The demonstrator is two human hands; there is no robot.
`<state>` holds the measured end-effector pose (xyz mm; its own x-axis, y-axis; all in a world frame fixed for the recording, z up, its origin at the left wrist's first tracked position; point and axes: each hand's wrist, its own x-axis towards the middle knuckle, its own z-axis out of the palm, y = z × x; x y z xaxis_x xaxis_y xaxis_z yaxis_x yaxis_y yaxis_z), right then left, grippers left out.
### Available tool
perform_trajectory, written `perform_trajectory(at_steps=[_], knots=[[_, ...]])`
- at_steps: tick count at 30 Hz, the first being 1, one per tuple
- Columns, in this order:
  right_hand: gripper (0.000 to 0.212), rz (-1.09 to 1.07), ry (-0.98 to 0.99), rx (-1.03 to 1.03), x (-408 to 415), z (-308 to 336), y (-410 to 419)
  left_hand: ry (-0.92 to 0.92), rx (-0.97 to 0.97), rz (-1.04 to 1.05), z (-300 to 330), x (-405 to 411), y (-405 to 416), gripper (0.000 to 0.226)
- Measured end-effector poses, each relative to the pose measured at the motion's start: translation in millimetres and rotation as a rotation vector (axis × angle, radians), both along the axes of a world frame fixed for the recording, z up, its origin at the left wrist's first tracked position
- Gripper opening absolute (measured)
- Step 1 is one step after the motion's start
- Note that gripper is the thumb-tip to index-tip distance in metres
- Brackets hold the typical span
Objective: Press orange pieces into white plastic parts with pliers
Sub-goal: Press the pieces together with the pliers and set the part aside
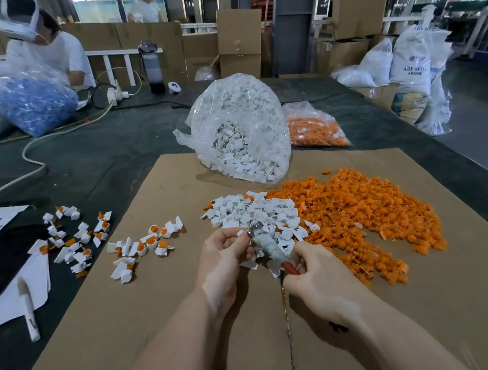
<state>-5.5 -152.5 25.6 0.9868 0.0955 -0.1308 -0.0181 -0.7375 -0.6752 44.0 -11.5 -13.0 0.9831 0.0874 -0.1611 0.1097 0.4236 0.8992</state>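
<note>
Centre of frame, on cardboard sheet (159, 303) over dark bench (79, 155): right hand (316, 280), fingers clenched round red handles, holds pliers (267, 243), nose pointing up-left to a white plastic part (241, 233) pinched by left hand (225, 257). Loose white parts (258, 210) lie just above the hands; orange pieces (356, 205) spread to centre right. Finished white/orange assemblies (139, 246) sit centre left; bag of white parts (239, 130) upper centre.

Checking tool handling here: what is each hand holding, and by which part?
The right hand grips the pliers by their red handles. The left hand pinches a white plastic part at the pliers' tip.
</note>
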Motion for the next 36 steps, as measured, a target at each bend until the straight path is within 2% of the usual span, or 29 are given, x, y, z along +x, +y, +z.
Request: perform_trajectory(at_steps=[3, 6, 9, 11, 13, 16, 19, 21, 23, 25, 27, 31, 36], knots=[[0.019, -0.090, -0.085, 0.067, -0.5, -4.5, -8.7, -0.017, 0.029, 0.028, -2.6, 0.1, -0.6, 0.007], [0.029, -0.276, -0.200, 0.043, 8.1, -5.8, -25.9, -0.068, 0.188, 0.030, -5.4, -2.3, -0.8, 0.005], [0.044, -0.401, -0.245, -0.188, 20.9, -7.1, -46.2, -0.149, 0.415, 0.002, -5.9, -5.2, -1.7, 0.014], [0.054, -0.411, -0.287, -0.391, 27.6, -11.3, -57.7, -0.184, 0.517, -0.014, -5.1, -7.0, -2.9, 0.018], [0.062, -0.384, -0.310, -0.547, 32.1, -15.4, -64.8, -0.190, 0.580, -0.018, -5.4, -8.0, -3.8, 0.020], [0.069, -0.375, -0.283, -0.635, 36.2, -17.8, -69.5, -0.192, 0.665, -0.040, -6.3, -9.4, -5.0, 0.022], [0.068, -0.361, -0.312, -0.797, 34.3, -16.8, -62.6, -0.210, 0.706, -0.056, -7.0, -10.5, -5.1, 0.024], [0.056, -0.280, -0.484, -0.698, 32.1, -18.0, -50.4, -0.214, 0.721, -0.062, -6.7, -10.4, -5.7, 0.025], [0.036, -0.091, -0.708, -0.432, 28.3, -23.6, -31.4, -0.213, 0.724, -0.065, -5.9, -10.6, -7.5, 0.025], [0.030, 0.061, -0.820, -0.247, 21.6, -31.1, -10.3, -0.216, 0.718, -0.080, -4.4, -11.4, -8.0, 0.026], [0.021, 0.122, -0.841, -0.160, 18.7, -37.8, 0.9, -0.209, 0.710, -0.113, -3.0, -13.3, -6.4, 0.027], [0.010, 0.044, -0.762, -0.022, 18.8, -43.8, 2.1, -0.240, 0.725, -0.169, -2.8, -17.4, -3.2, 0.041], [0.008, 0.030, -0.772, -0.026, 16.6, -44.1, 1.9, -0.288, 0.790, -0.183, -3.3, -17.9, -8.1, 0.040]])
